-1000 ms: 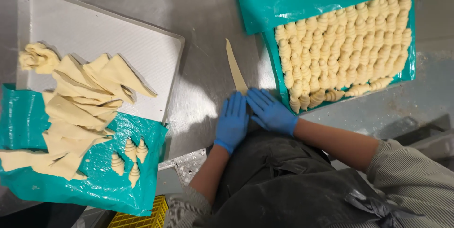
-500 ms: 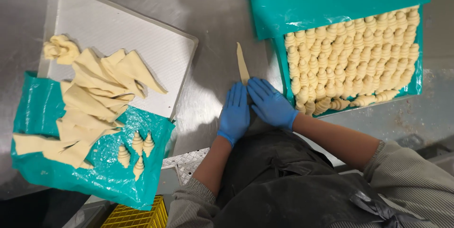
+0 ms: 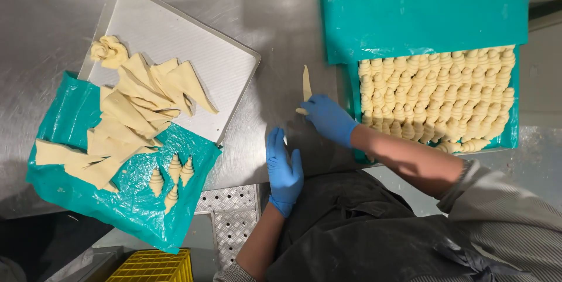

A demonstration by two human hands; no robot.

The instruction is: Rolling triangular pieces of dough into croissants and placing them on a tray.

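Here the right hand pinches the wide end of a dough strip on the steel table; the left hand lies flat, fingers released.

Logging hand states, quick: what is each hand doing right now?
Left hand: open, flat on the steel table, holding nothing.
Right hand: fingers curled on the dough strip end.

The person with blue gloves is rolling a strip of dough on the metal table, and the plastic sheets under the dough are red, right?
Not quite. The head view shows the plastic sheets are teal green, not red. The rest holds: the right hand in a blue glove is on the dough strip on the metal table, and the left hand lies beside it.
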